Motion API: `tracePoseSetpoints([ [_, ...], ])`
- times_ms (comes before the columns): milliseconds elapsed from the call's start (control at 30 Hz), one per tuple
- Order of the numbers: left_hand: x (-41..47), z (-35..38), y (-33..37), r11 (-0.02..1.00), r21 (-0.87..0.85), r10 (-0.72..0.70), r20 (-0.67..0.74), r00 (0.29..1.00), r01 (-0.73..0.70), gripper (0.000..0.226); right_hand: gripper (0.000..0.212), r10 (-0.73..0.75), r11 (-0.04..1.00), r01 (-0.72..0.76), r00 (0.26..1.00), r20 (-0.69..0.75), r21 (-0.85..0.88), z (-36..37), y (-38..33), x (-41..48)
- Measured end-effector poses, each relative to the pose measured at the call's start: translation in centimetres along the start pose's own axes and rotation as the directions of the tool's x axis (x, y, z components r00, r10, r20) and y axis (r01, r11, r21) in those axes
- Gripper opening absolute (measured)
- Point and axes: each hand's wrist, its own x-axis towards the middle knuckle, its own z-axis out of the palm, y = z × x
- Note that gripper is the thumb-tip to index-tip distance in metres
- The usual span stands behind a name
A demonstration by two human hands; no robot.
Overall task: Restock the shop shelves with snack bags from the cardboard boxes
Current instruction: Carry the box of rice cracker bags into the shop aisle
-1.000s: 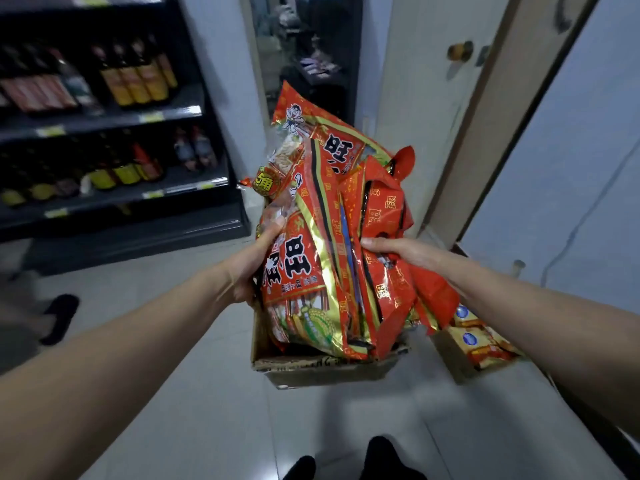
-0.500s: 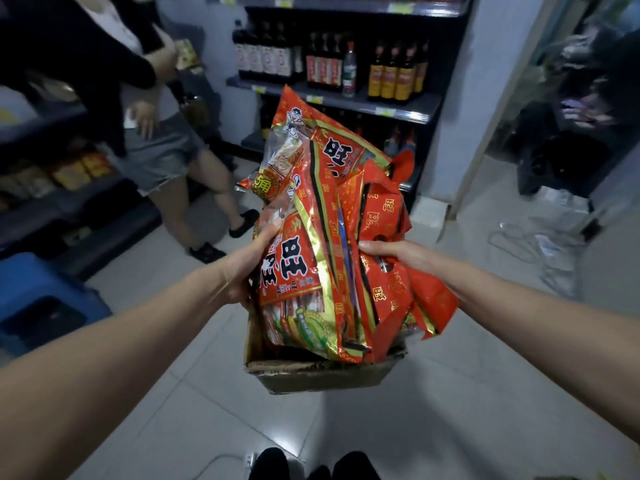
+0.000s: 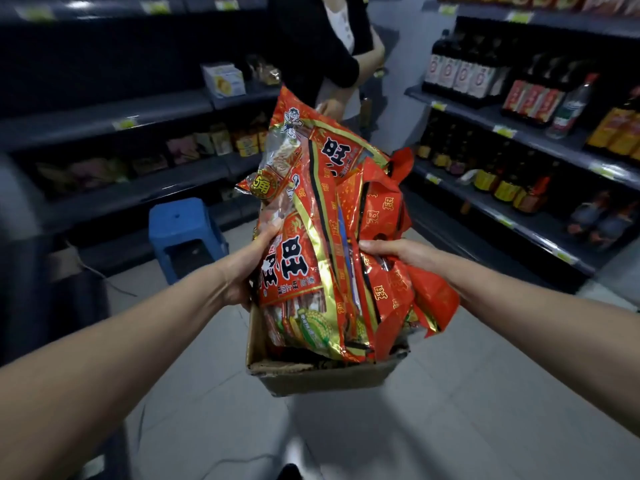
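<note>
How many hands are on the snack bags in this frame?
2. The left hand grips the bundle of snack bags on its left side; the right hand grips its right side. The fingers behind the bags are hidden.

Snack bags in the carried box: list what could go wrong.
1. The snack bags stand tall above the cardboard box; the top ones may slide out.
2. The left hand and right hand grip bags, not the box's base, so it might slip.
3. A person and a blue stool lie ahead: collision risk.
</note>
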Motion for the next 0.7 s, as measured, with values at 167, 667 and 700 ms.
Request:
tracePoseSetpoints([
  [167,2.8,-6.1,1.8,0.993,-0.113,-0.038,-0.11,0.993,0.025,0.087,0.019,0.056,0.996,-0.049,0.994,0.099,-0.072,1.8,-5.0,8.8],
  [667,16.3,-17.8,8.8,0.905,-0.424,-0.195,-0.337,0.921,0.036,0.083,0.053,0.23,0.965,-0.131,0.844,0.485,-0.228,0.4,-17.9,36.1],
  [700,17.1,-18.4,9.3,0.896,-0.442,-0.212,-0.348,0.913,0.039,0.084,0.047,0.239,0.962,-0.133,0.834,0.497,-0.239,0.4,-18.7,37.5],
])
